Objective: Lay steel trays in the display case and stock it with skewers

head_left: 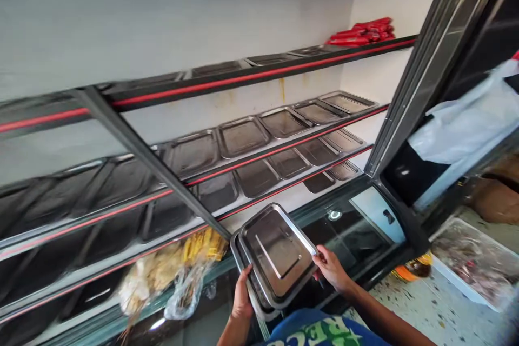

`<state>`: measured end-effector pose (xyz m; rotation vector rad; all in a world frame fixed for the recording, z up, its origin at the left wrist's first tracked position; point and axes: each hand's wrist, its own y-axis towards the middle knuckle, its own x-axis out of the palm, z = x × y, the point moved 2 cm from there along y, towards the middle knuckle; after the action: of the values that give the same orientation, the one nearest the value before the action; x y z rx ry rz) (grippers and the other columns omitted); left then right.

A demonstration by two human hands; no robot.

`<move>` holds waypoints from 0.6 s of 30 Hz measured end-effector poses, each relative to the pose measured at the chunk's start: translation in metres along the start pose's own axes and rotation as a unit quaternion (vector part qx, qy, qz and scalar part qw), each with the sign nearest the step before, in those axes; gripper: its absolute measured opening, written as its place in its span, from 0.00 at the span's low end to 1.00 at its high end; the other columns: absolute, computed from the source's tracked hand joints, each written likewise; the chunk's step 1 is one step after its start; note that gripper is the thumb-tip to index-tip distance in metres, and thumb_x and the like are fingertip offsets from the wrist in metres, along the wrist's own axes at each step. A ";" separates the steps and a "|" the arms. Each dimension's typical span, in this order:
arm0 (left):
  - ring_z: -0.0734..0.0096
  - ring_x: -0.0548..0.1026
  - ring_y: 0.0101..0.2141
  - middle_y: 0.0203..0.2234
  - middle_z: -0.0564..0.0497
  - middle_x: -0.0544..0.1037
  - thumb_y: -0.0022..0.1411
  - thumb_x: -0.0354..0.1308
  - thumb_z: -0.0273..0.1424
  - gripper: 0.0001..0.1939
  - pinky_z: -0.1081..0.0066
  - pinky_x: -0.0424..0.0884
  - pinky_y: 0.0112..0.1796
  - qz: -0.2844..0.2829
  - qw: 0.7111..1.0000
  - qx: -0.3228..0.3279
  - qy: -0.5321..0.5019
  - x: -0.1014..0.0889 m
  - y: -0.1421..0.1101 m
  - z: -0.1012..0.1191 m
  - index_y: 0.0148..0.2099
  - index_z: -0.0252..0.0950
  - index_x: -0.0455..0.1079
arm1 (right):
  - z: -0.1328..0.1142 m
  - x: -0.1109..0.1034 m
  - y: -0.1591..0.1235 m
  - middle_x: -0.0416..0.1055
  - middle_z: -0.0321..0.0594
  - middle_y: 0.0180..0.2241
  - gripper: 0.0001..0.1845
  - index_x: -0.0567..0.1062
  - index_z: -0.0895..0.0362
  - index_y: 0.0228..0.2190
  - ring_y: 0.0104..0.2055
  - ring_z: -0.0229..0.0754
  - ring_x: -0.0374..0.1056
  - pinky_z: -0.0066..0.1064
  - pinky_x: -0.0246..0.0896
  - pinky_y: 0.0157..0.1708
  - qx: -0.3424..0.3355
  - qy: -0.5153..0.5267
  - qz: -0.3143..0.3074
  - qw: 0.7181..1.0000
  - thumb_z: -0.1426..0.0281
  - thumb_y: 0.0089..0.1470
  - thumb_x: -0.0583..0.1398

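Note:
Two shallow metal trays are held together at the lower middle, the top tray [279, 254] lying askew over the bottom tray [237, 246]. My left hand [242, 298] is closed on their left edge, with the thumb up along the side. At the right edge, my right hand [331, 269] grips the top tray, thumb on its rim and the other fingers mostly hidden underneath. Whether the right hand also touches the bottom tray is hidden. Just beyond the trays is the lowest shelf of the case, with another small tray [319, 182] on it.
Several red-edged shelves [243, 82] hold rows of metal trays. Red packages [363, 32] lie at the top right. Bags of food [162, 275] and yellow packs [205, 246] sit lower left. A dark post [150, 157] crosses the shelves. A white crate [474, 259] stands on the right.

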<state>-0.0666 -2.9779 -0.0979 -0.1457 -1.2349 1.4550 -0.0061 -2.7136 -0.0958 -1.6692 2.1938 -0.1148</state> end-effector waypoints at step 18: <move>0.41 0.76 0.48 0.45 0.34 0.80 0.61 0.60 0.42 0.38 0.45 0.67 0.54 0.066 0.996 -0.012 -0.067 -0.051 0.040 -0.076 0.68 0.31 0.56 | -0.022 -0.051 0.239 0.61 0.26 0.10 0.09 0.66 0.57 0.26 0.12 0.33 0.63 0.20 0.63 0.12 0.126 0.136 0.156 0.970 0.73 0.54 0.62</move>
<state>-0.0240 -2.9640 -0.1873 -0.1510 -1.3736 1.5843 -0.2203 -2.5994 -0.1322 -1.2139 2.4885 -0.5406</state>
